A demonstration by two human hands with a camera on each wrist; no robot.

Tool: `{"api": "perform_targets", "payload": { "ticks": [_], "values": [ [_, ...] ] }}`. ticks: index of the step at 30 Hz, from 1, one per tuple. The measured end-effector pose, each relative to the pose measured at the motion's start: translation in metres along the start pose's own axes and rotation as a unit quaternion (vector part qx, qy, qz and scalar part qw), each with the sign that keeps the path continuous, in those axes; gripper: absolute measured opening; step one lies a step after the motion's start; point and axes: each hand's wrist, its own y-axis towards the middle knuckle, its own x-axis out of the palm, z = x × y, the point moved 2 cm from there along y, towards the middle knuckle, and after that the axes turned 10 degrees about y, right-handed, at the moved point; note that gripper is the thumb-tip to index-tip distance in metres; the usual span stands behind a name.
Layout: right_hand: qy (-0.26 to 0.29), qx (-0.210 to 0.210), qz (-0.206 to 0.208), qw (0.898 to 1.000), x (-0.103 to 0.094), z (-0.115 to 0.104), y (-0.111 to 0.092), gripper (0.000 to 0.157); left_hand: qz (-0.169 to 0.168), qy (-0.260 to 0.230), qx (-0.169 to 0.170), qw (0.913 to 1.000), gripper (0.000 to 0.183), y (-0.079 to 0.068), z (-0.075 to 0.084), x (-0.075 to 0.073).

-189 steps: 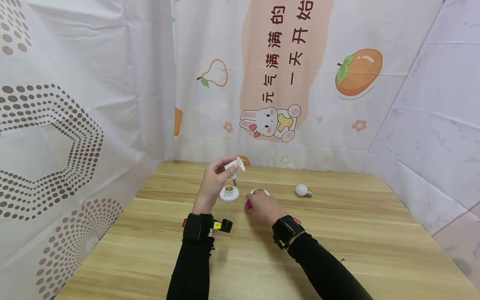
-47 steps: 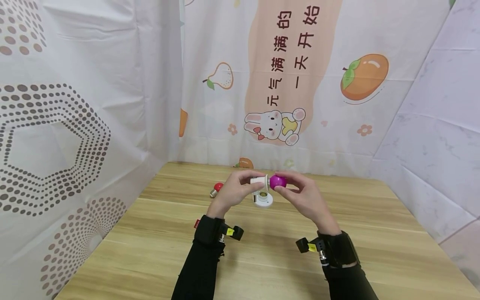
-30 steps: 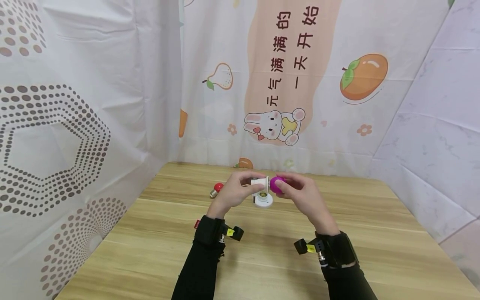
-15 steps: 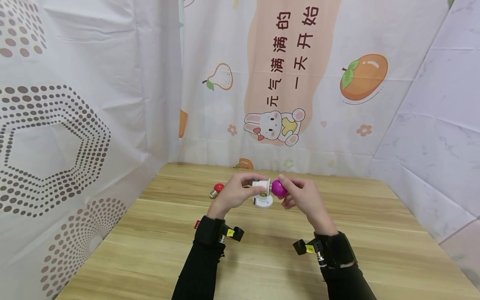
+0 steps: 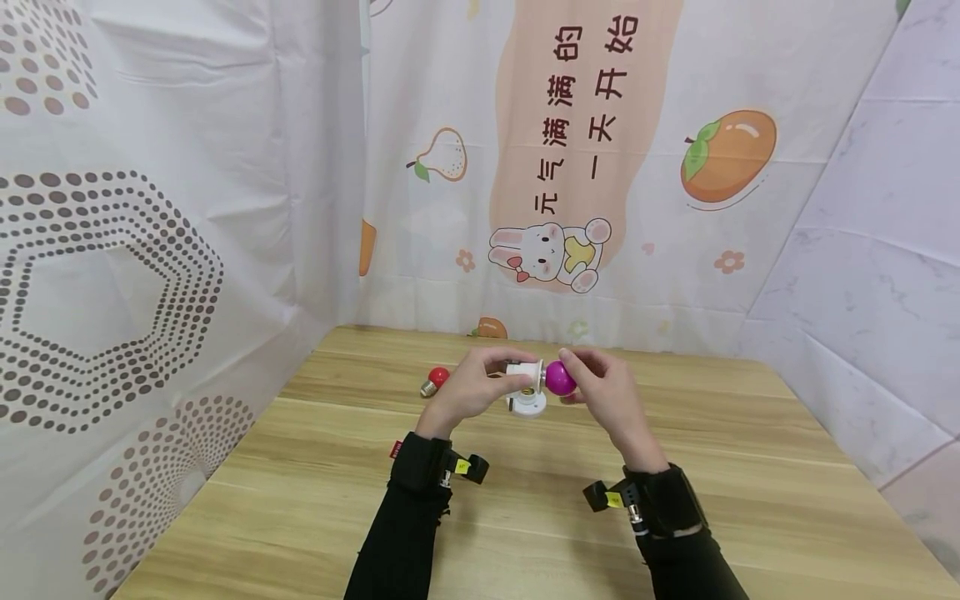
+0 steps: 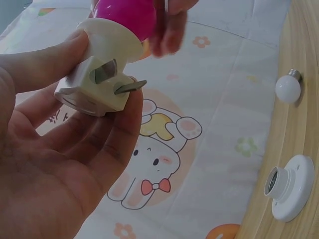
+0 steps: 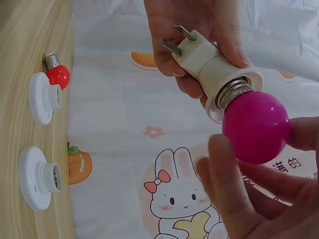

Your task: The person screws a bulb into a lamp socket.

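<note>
My left hand [image 5: 468, 383] grips a white plug-in lamp socket [image 7: 207, 64] between thumb and fingers, its two flat metal prongs sticking out. A magenta light bulb [image 7: 256, 127] sits at the socket's mouth, with part of its silver screw thread showing outside the rim. My right hand [image 5: 611, 400] holds the bulb's round glass from the right; in the right wrist view, digits lie on both sides of it. Both hands are raised above the table in front of me, with socket and bulb lying roughly sideways in the head view.
Two round white lamp holders, one nearer [image 7: 37, 179] and one farther [image 7: 40, 99], stand on the wooden table [image 5: 495, 517]. A red bulb [image 5: 439, 377] lies left of my left hand. The left wrist view shows a white bulb [image 6: 288, 88]. A printed curtain [image 5: 637, 275] hangs behind.
Over six seconds, my right hand has lifted the magenta bulb from the table to the socket in my left hand. During the last second, its fingers have shifted round the bulb; the left hand stays nearly still.
</note>
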Motion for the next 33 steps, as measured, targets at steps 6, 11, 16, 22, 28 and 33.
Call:
{"api": "perform_targets", "payload": {
  "ticks": [6,11,16,22,28,33],
  "values": [
    [-0.061,-0.142,0.058,0.986,0.003,-0.001,-0.002,0.023,0.001,-0.013,-0.005,0.9999,0.03,-0.001,0.001,0.0],
    [-0.061,-0.198,-0.003,0.978,0.0,-0.001,-0.002,0.019,0.017,-0.009,-0.028,0.9994,0.03,-0.003,0.0,-0.003],
    [-0.056,-0.204,-0.114,0.971,-0.009,0.0,-0.001,0.05,0.037,-0.003,-0.033,0.9988,0.031,-0.004,-0.002,-0.006],
    [-0.08,-0.243,-0.148,0.955,-0.012,0.001,-0.001,0.054,0.037,0.001,-0.028,0.9989,0.031,-0.003,-0.001,-0.006],
    [-0.085,-0.264,-0.144,0.95,-0.011,0.001,-0.001,0.051,0.037,0.002,-0.026,0.999,0.031,-0.003,0.0,-0.007],
    [-0.078,-0.246,-0.141,0.956,-0.01,0.0,-0.001,0.051,0.037,-0.001,-0.022,0.9991,0.031,-0.003,-0.001,-0.007]
  ]
}}
